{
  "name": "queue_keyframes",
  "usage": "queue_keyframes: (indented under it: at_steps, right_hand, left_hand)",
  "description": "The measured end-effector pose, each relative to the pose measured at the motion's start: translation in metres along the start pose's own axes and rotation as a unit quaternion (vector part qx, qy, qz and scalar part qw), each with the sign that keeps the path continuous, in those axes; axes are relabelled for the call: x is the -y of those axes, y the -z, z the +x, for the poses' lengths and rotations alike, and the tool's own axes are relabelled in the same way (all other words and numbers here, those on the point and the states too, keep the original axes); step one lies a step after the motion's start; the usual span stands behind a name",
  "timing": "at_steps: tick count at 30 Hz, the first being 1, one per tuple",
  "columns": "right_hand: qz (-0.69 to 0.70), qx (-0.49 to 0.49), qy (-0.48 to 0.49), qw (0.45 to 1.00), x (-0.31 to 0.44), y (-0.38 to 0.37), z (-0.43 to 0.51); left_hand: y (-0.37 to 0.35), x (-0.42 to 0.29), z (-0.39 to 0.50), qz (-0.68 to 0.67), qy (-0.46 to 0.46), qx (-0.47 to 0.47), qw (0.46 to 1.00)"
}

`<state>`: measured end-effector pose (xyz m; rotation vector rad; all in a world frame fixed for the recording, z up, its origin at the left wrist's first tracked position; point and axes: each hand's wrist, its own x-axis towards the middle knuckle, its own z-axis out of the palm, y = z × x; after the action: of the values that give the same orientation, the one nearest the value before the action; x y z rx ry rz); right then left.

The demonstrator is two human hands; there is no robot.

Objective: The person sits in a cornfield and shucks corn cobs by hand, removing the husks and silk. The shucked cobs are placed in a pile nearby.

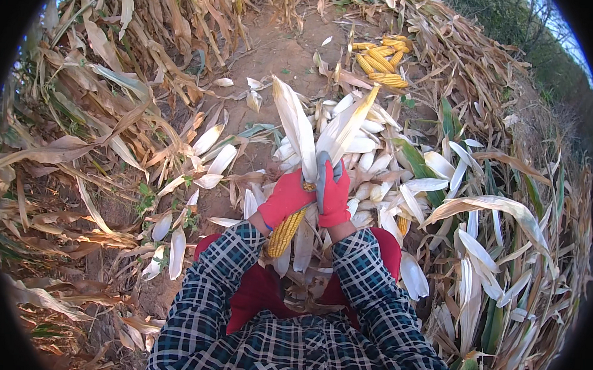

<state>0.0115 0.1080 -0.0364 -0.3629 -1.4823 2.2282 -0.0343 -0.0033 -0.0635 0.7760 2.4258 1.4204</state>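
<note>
My left hand (pixel 287 197), in a red and grey work glove, is closed around the butt end of a yellow ear of corn (pixel 286 232), whose bare kernels point down towards my lap. Pale husk leaves (pixel 296 123) stand up from that end, still beside the butt. My right hand (pixel 333 189), gloved alike, grips the base of another broad husk leaf (pixel 347 127) that spreads up to the right. Both hands touch or nearly touch above my knees. The palms and the ear's stalk end are mostly hidden.
Loose husks (pixel 372 163) lie heaped beyond and right of my hands. Several husked yellow ears (pixel 381 60) rest in a pile on the soil at the upper right. Dry corn stalks (pixel 96 102) crowd the left, and more stalks (pixel 480 79) lie along the right.
</note>
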Motion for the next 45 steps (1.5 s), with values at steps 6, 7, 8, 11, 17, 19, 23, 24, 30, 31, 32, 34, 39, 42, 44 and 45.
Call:
queue_keyframes:
  at_steps: [6,7,8,11,17,19,23,24,30,31,32,34,39,42,44,45]
  right_hand:
    - [0.327,0.034,-0.100,0.939,0.002,0.016,0.014]
    - [0.392,0.038,-0.130,0.910,0.005,0.021,0.014]
    - [0.453,0.089,-0.122,0.878,0.010,0.026,0.015]
    - [0.540,0.199,-0.148,0.804,0.028,0.043,0.016]
    - [0.636,0.201,0.048,0.743,0.103,0.126,0.034]
    - [0.611,0.033,0.192,0.767,0.115,0.147,0.039]
    - [0.346,0.093,0.023,0.933,0.085,0.120,0.039]
    - [0.212,0.203,0.055,0.954,0.072,0.102,0.034]
    - [0.058,0.418,-0.313,0.851,0.029,0.022,-0.030]
    - [0.158,0.418,-0.384,0.808,0.025,0.013,-0.037]
    - [0.176,0.415,-0.394,0.801,0.025,0.011,-0.041]
    - [0.219,0.430,-0.406,0.777,0.025,0.007,-0.047]
    - [-0.098,0.353,-0.162,0.917,0.012,0.003,-0.047]
    - [-0.443,0.204,0.041,0.872,0.003,0.002,-0.044]
    - [-0.370,0.231,-0.008,0.900,0.002,0.002,-0.044]
    - [-0.277,0.250,-0.054,0.926,0.004,0.002,-0.043]
  left_hand:
    - [-0.002,-0.016,-0.012,-0.239,0.101,0.076,0.963]
    - [0.000,-0.022,-0.017,-0.309,0.150,0.124,0.931]
    - [0.001,-0.029,-0.022,-0.366,0.170,0.141,0.904]
    - [0.009,-0.050,-0.033,-0.481,0.133,0.195,0.844]
    - [0.042,-0.057,-0.029,-0.527,0.076,0.205,0.821]
    - [0.045,-0.054,-0.023,-0.509,0.073,0.140,0.846]
    - [0.050,-0.050,-0.001,-0.565,0.011,0.056,0.823]
    - [0.052,-0.049,0.006,-0.569,0.063,0.019,0.820]
    - [0.073,-0.027,0.016,-0.687,0.038,-0.053,0.724]
    - [0.077,-0.023,0.016,-0.708,0.025,-0.047,0.704]
    - [0.078,-0.021,0.014,-0.696,0.032,-0.064,0.715]
    - [0.082,-0.019,0.011,-0.702,0.036,-0.058,0.709]
    - [0.072,-0.027,0.011,-0.632,0.102,-0.083,0.764]
    - [0.050,-0.027,0.012,-0.587,0.144,-0.110,0.789]
    - [0.045,-0.023,0.012,-0.539,0.173,-0.122,0.816]
    - [0.045,-0.022,0.011,-0.570,0.153,-0.106,0.800]
